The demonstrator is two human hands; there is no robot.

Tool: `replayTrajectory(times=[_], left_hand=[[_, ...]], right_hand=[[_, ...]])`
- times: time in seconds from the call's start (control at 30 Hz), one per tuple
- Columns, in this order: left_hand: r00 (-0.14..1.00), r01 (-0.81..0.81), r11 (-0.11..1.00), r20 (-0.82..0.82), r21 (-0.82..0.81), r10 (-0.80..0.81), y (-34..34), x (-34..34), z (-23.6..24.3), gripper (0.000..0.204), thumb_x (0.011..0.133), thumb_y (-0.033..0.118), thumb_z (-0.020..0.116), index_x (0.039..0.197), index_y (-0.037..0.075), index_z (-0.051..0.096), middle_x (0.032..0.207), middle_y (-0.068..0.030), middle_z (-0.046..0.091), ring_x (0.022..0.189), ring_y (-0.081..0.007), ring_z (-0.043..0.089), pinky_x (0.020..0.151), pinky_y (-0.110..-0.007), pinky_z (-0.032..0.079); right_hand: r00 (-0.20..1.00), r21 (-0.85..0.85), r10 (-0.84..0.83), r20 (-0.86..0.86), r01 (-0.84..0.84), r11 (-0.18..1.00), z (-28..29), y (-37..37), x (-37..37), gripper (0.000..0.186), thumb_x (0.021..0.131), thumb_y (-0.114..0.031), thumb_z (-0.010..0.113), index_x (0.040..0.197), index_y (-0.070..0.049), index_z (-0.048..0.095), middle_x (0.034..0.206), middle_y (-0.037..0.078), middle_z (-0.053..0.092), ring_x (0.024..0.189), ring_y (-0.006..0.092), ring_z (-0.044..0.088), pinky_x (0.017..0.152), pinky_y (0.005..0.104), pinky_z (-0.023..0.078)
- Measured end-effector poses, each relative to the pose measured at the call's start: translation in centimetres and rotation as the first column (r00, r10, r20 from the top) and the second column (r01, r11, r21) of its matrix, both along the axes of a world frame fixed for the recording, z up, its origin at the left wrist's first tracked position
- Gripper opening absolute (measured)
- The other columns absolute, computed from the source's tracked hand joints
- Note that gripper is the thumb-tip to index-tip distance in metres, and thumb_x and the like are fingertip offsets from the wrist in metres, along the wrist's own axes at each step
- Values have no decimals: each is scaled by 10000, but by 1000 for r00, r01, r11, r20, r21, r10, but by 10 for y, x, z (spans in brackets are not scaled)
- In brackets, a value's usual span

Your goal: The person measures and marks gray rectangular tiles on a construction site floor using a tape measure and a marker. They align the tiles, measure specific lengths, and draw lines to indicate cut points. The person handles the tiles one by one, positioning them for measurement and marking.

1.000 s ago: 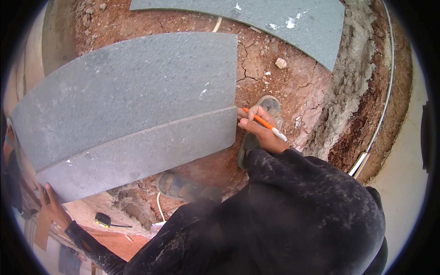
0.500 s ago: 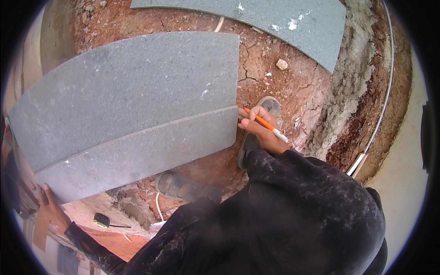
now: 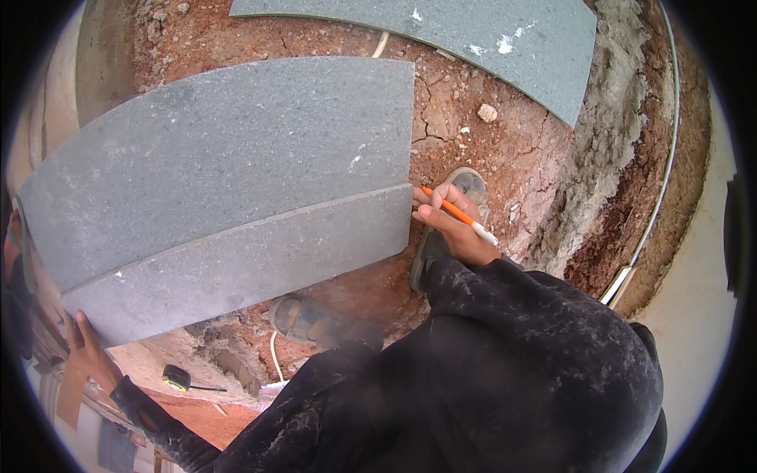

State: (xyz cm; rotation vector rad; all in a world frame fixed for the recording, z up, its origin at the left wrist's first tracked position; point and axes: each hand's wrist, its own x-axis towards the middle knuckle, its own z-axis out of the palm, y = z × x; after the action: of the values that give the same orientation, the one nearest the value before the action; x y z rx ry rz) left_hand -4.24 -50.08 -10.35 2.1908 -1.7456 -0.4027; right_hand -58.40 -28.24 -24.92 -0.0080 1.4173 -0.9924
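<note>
A large grey stone slab (image 3: 236, 134) with a curved back edge fills the centre-left, with a narrower grey strip (image 3: 236, 260) along its near side. My left hand (image 3: 88, 355) touches the strip's left end with outstretched fingertips. My right hand (image 3: 457, 225) holds an orange-and-white pen (image 3: 448, 206) at the right edge of the pieces, near where they meet, with some fingertips beside that edge. A black-and-yellow tape measure (image 3: 177, 378) lies near my left hand.
Another grey slab (image 3: 441, 31) lies at the back, over reddish cracked soil with a small rock (image 3: 486, 112). My sandalled feet (image 3: 296, 319) are below the near pieces. A pale cable (image 3: 672, 142) runs along the right. At the far left edge is part of another person (image 3: 17, 252).
The slabs and surroundings sit very slightly further right and lower in the picture than half a second ago. My hands and the pen keep the same position against the pieces.
</note>
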Motion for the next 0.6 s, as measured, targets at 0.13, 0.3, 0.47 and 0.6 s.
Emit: replayTrajectory(times=[0.13,0.3,0.47,0.6], left_hand=[[997,16,1000,78,10,-17,-5,-8,5,613,937,326,619,1369,-73,447,1330,-203,534,1190,-222,518,1022,-309,381],[996,-12,1000,-93,17,13,4,-6,1,576,957,286,596,1371,-82,435,1267,-195,579,1101,-205,564,980,-292,411],[997,-4,997,-72,-72,-1,-10,-27,-4,522,901,191,667,1292,-114,506,1256,-226,584,1161,-236,557,999,-317,408],[997,-22,997,-76,-73,16,-3,-19,5,551,890,230,680,1284,-115,512,1235,-252,587,1153,-268,565,987,-337,429]], right_hand=[[1000,8,20,-12,-20,1000,-3,3,-1,222,856,-143,695,816,-127,477,1170,138,557,1320,294,412,1024,368,325],[999,-33,48,10,-48,998,-8,3,-1,202,866,-112,667,844,-134,468,1276,200,531,1305,289,427,1027,374,335],[995,-43,92,33,-91,995,-6,12,-15,197,912,-205,614,907,-157,423,1364,199,489,1274,264,467,1035,371,352],[987,-81,140,83,-134,988,-14,11,-14,186,905,-218,619,966,-152,456,1364,170,484,1310,280,433,1057,396,335]])
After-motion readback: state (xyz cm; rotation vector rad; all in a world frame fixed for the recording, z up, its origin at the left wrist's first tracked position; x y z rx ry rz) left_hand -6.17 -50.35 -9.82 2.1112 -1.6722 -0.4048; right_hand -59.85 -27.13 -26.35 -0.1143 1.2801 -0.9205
